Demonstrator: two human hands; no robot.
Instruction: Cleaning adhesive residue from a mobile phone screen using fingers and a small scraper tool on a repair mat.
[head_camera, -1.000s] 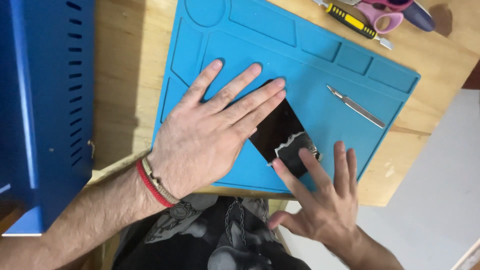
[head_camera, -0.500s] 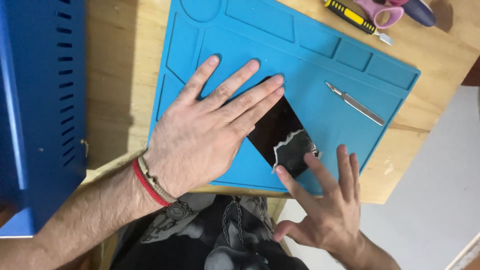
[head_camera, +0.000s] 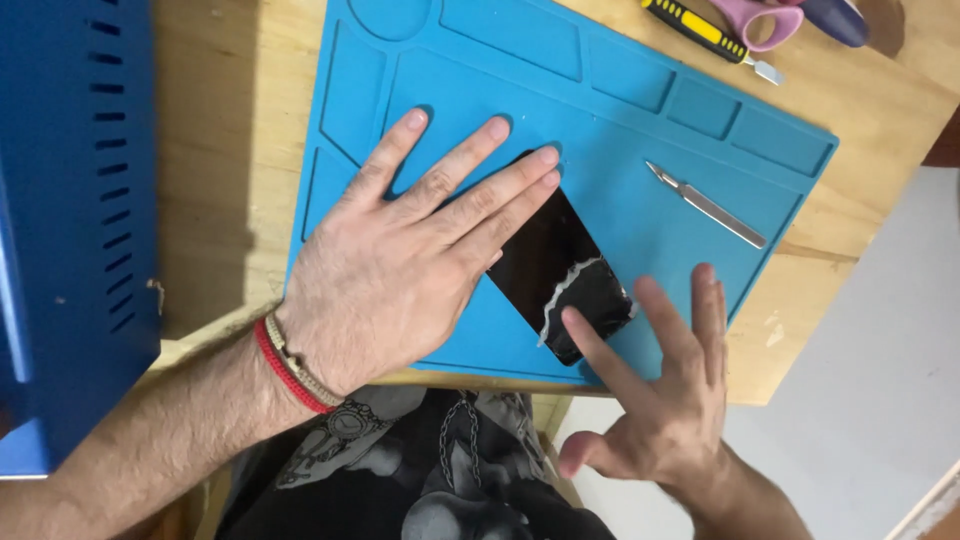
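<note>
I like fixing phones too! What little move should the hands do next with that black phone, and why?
Probably the right hand should slide its index fingertip under the peeling strip near the lower end of the flat black phone. The left hand already lies flat across the phone's upper part on the blue rubber mat, and the right fingertip touches that lower end.

Left hand (head_camera: 390, 270) lies flat, right hand (head_camera: 655, 400) hovers (fingers spread).

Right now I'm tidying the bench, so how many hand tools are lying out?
4: a metal scalpel-like tool on the blue mat's right side, and a yellow-black screwdriver, pink-handled scissors and a dark blue handle at the table's top edge. More may lie out of frame.
</note>
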